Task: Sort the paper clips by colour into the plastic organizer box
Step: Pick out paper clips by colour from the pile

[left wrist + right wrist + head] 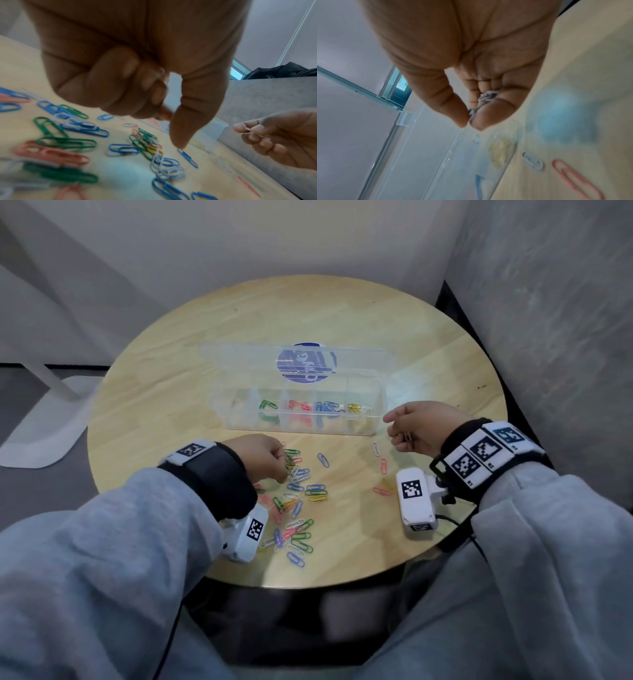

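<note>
A clear plastic organizer box (pixel 301 430) stands mid-table with its lid (pixel 239 361) open; its compartments hold green, red, blue and yellow clips. A mixed pile of paper clips (pixel 298 501) lies in front of it. My left hand (pixel 282 463) hovers over the pile's far edge with its fingers curled; in the left wrist view a pale clip (pixel 160 71) shows tucked in those fingers, and the thumb points down at a blue clip (pixel 187 158). My right hand (pixel 394 426) hangs by the box's right end, pinching white clips (pixel 471 113) between thumb and forefinger, with more (pixel 488 96) in the palm.
A white clip (pixel 376 449), a red clip (pixel 383 465) and a blue clip (pixel 323 459) lie loose between the hands. The round wooden table (pixel 445 354) stands close to a grey partition (pixel 548 337) on the right. A white stand base (pixel 44 422) sits on the floor to the left.
</note>
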The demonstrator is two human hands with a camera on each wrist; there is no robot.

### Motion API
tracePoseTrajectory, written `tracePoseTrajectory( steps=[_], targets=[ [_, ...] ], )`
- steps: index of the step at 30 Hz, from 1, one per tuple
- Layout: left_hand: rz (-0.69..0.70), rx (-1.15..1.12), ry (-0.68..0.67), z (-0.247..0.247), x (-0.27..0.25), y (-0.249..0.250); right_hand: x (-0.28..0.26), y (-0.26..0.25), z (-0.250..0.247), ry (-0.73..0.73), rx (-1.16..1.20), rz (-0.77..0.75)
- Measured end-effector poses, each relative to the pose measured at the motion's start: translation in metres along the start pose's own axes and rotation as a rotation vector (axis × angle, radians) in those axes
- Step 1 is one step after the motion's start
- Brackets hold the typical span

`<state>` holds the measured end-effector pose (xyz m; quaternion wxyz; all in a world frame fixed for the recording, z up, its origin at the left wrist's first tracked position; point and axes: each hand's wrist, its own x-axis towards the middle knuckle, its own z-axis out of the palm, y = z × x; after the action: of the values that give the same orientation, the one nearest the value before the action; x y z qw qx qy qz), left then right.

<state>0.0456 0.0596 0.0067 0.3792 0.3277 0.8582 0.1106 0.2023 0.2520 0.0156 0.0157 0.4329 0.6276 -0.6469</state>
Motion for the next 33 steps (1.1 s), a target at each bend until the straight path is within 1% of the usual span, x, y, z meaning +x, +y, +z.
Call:
tracePoseTrajectory(
  steps=[2, 3, 7, 8, 9, 11, 13, 14, 17, 20, 21, 23, 25, 28, 33],
  targets=[
    [0.017, -0.099, -0.046, -0.003, 0.003, -0.004, 0.004, 0.000, 0.003, -0.003, 0.007, 0.042],
    [0.026, -0.200, -0.070, -0.004, 0.005, -0.005, 0.006, 0.000, 0.004, 0.006, -0.004, 0.064],
    [0.068, -0.824, -0.064, -0.009, 0.004, -0.003, 0.010, 0.000, 0.007, 0.076, -0.088, 0.118],
    [0.080, -0.940, -0.070, -0.012, 0.004, -0.002, 0.011, 0.000, 0.009, 0.097, -0.126, 0.136],
    [0.086, -1.008, -0.067, -0.014, 0.003, -0.001, 0.010, 0.000, 0.012, 0.129, -0.201, 0.149],
    [0.080, -1.044, -0.033, -0.017, 0.002, -0.002, 0.010, 0.003, 0.017, 0.180, -0.487, 0.144],
    [0.041, -0.983, 0.008, -0.016, 0.001, -0.004, 0.009, 0.005, 0.021, 0.209, -0.785, 0.093],
    [0.015, -0.919, 0.023, -0.014, 0.002, -0.004, 0.008, 0.006, 0.024, 0.221, -0.830, 0.104],
    [-0.057, -0.636, 0.040, -0.010, 0.008, -0.004, 0.008, 0.004, 0.032, 0.258, -0.811, 0.189],
    [-0.036, -0.156, 0.027, -0.006, 0.010, -0.001, 0.015, 0.004, 0.036, 0.283, -0.810, 0.182],
    [-0.026, -0.023, 0.055, -0.002, 0.009, 0.001, 0.016, 0.005, 0.036, 0.263, -0.796, 0.188],
    [-0.037, 0.142, 0.104, 0.007, 0.008, 0.006, 0.021, 0.005, 0.036, 0.189, -0.730, 0.192],
    [-0.031, 0.247, 0.118, 0.016, 0.011, 0.009, 0.022, 0.002, 0.037, 0.153, -0.755, 0.218],
    [-0.019, 0.330, 0.122, 0.022, 0.016, 0.013, 0.020, 0.001, 0.039, 0.205, -0.946, 0.231],
    [-0.008, 0.341, 0.110, 0.026, 0.017, 0.014, 0.020, -0.001, 0.042, 0.101, -1.098, 0.258]
  ],
)
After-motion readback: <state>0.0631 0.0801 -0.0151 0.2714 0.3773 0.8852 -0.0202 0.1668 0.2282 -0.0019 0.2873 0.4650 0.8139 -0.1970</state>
